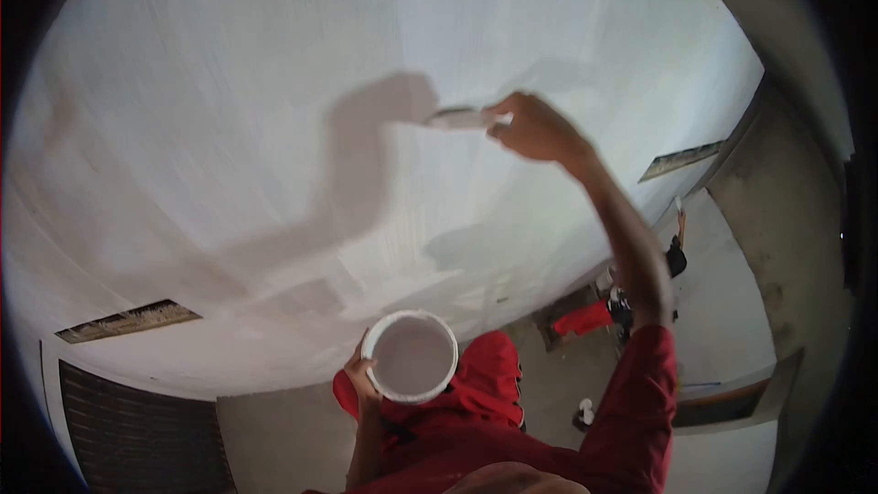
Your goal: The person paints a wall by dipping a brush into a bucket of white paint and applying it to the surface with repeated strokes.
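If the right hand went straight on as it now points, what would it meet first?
The right hand, brush leading, would probably meet the pale wall first; the picture does not settle whether the brush already touches it.

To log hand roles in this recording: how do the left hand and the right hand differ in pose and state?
The left hand grips the side of a white bucket; the right hand holds a brush up at the wall.
The left hand is low, by the lap; the right hand is raised, its arm outstretched.
Both are bare.
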{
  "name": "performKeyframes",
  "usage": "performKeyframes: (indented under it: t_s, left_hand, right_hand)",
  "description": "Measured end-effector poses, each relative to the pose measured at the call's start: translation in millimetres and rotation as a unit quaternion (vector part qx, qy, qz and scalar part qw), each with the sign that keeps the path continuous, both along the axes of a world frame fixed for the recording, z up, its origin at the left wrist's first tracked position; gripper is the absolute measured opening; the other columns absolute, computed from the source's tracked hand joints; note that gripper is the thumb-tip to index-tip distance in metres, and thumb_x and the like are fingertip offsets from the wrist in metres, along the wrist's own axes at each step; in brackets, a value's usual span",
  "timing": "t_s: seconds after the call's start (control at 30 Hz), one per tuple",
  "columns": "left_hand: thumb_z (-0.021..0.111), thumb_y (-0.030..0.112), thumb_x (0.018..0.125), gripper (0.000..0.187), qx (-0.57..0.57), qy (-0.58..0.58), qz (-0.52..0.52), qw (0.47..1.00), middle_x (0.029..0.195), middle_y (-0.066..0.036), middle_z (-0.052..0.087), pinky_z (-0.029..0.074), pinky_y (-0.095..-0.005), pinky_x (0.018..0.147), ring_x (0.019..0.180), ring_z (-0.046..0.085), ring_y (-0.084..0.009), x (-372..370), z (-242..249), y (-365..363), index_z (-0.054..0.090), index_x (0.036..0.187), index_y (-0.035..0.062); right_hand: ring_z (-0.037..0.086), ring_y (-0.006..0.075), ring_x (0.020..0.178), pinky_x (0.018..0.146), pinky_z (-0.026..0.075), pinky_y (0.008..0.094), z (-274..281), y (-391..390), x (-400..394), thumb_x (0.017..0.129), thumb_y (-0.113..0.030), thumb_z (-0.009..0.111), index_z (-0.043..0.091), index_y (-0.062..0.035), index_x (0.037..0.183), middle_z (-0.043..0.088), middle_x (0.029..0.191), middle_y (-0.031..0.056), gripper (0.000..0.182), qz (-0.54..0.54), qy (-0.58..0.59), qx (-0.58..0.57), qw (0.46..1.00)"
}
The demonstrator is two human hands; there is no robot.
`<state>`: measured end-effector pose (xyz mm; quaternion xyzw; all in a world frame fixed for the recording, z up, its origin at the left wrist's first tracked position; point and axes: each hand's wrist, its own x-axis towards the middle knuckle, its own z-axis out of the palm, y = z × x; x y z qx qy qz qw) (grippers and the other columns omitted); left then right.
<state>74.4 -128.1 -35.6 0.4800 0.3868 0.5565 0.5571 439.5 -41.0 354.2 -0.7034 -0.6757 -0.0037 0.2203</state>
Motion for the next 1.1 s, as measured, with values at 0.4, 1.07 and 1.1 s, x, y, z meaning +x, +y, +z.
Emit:
performKeyframes:
  t_s: [0.4,1.07,1.1]
  left_hand:
    - [0.045,0.014,0.073,0.057,-0.05,-0.035,-0.008,0.998,0.131,-0.024,0.06,0.047,-0.0343,0.098,0.11,0.063,-0.0255,-6.8,-9.3,-5.0,0.06,0.12,-0.015]
    - [0.047,0.019,0.075,0.055,0.01,-0.001,-0.012,1.0,0.131,-0.029,0.058,0.046,-0.035,0.098,0.112,0.062,-0.0289,-8.2,-26.8,3.0,0.061,0.113,-0.018]
    - [0.047,0.019,0.074,0.055,-0.002,-0.013,-0.009,1.0,0.13,-0.029,0.058,0.046,-0.0349,0.098,0.112,0.062,-0.0292,-4.7,-28.2,6.2,0.061,0.113,-0.0181]
  right_hand:
    - [0.064,0.0233,0.074,0.065,0.052,0.0371,217.8,-47.9,-54.7,0.094,-0.01,0.055,0.066,0.0054,0.116,0.068,0.088,0.019,0.029,-0.085,-0.085,0.362,0.924]
    - [0.061,0.0398,0.061,0.06,0.05,0.052,-294.7,-38.0,-45.1,0.091,-0.017,0.054,0.054,-0.0059,0.136,0.062,0.067,0.0225,0.046,-0.065,-0.015,0.049,0.997]
    - [0.063,0.04,0.062,0.062,0.051,0.0522,-295.0,-42.5,-42.7,0.09,-0.017,0.053,0.057,-0.0057,0.133,0.063,0.066,0.0227,0.044,-0.034,0.003,0.024,0.999]
